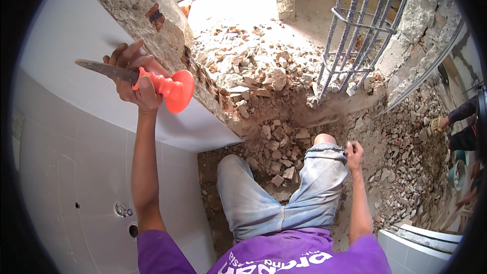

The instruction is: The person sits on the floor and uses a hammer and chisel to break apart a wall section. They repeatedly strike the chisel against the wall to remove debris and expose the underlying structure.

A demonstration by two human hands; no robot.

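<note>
In the head view, the left hand (128,91) has its fingers wrapped around an orange-handled chisel (161,86) beside the tiled wall (76,109) at left; its flared guard (181,93) probably shields the grip. The blade (104,69) partly hides those fingers. The right hand (354,157) curls by the trouser leg (324,172); I can't tell whether it pinches cloth. Far right, another person (464,110) is cut off.

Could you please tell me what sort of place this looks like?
Probably a building interior under demolition or renovation: masonry rubble lies in heaps, a steel rebar cage stands exposed, and broken brickwork borders the white tiled wall.
</note>
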